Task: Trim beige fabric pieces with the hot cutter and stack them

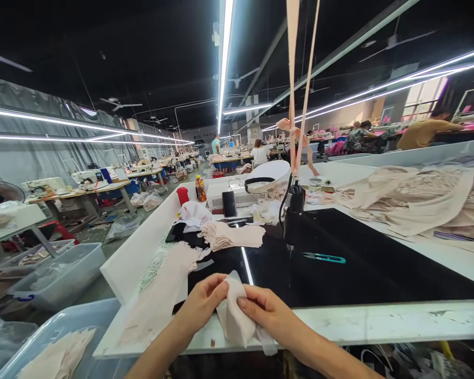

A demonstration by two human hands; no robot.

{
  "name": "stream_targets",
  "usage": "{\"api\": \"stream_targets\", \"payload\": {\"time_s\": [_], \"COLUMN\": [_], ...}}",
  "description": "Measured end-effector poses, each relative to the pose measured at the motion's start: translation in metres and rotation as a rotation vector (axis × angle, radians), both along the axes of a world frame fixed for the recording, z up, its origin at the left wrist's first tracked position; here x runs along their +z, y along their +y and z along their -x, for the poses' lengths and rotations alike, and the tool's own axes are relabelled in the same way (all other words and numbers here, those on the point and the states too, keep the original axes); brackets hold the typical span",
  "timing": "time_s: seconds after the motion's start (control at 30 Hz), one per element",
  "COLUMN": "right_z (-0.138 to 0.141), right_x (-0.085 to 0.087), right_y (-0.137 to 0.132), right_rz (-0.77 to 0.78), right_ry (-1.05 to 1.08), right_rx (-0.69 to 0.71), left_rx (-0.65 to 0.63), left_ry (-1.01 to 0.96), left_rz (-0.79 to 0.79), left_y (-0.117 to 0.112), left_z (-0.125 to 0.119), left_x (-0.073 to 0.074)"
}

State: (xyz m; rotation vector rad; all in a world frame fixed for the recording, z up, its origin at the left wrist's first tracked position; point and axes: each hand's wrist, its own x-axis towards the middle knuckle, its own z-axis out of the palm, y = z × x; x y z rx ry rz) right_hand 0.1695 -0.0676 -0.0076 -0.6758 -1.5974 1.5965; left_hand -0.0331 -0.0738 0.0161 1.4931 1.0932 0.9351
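Both my hands grip one small pale beige piece of fabric [237, 318] above the front edge of the table. My left hand [207, 297] pinches its upper left corner between thumb and fingers. Lower on the right side, my right hand [266, 310] holds it with the thumb on top. The fabric looks folded, and a thin translucent strip hangs below my right hand. Beyond my hands lies a stack of beige fabric pieces [235, 236]. Thread snips with a teal handle [327, 258] rest on the black table surface [351, 273], to the right.
A black hand tool [294, 216] hangs from peach cloth bands over the table. A phone [229, 203] leans against a white box at the back. Beige garments [414, 205] are heaped on the right. A blue plastic bin [102, 316] with fabric stands at the left.
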Motion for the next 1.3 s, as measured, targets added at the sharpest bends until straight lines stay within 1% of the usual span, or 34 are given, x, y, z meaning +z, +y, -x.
{"api": "stream_targets", "payload": {"time_s": [0.13,0.23,0.4,0.53,0.67,0.77,0.87,0.93,1.0,1.07,1.17,1.23,1.3], "right_z": [-0.001,-0.002,-0.009,-0.021,-0.043,-0.065,-0.084,-0.091,-0.091,-0.085,-0.07,-0.06,-0.054], "right_x": [0.0,-0.001,-0.009,-0.012,-0.013,-0.019,-0.028,-0.029,-0.026,-0.021,-0.02,-0.025,-0.034], "right_y": [-0.001,0.0,-0.001,-0.005,-0.008,-0.004,0.007,0.016,0.022,0.025,0.025,0.023,0.022], "right_rz": [0.017,0.04,0.099,0.148,0.185,0.166,0.105,0.085,0.07,0.055,0.074,0.175,0.27], "right_ry": [-0.01,-0.028,-0.061,-0.103,-0.22,-0.331,-0.348,-0.338,-0.318,-0.259,-0.088,-0.009,-0.018], "right_rx": [0.015,0.028,0.062,0.101,0.132,0.095,-0.026,-0.108,-0.137,-0.082,0.09,0.16,0.165], "left_rx": [-0.026,0.016,0.084,0.104,0.11,0.098,0.065,0.02,-0.037,-0.086,-0.125,-0.12,-0.094], "left_ry": [0.01,-0.007,-0.011,-0.014,-0.026,-0.033,-0.02,0.0,0.017,0.016,-0.008,-0.004,0.009], "left_rz": [0.036,0.032,0.042,0.083,0.121,0.153,0.172,0.173,0.172,0.173,0.164,0.159,0.168], "left_y": [0.0,0.0,0.001,0.003,0.005,0.007,0.008,0.01,0.011,0.014,0.02,0.025,0.03], "left_z": [0.001,0.001,0.004,0.004,0.001,-0.006,-0.017,-0.026,-0.036,-0.045,-0.054,-0.057,-0.058], "left_x": [-0.001,-0.001,0.002,0.007,0.01,0.01,0.011,0.013,0.015,0.015,0.013,0.01,0.009]}}
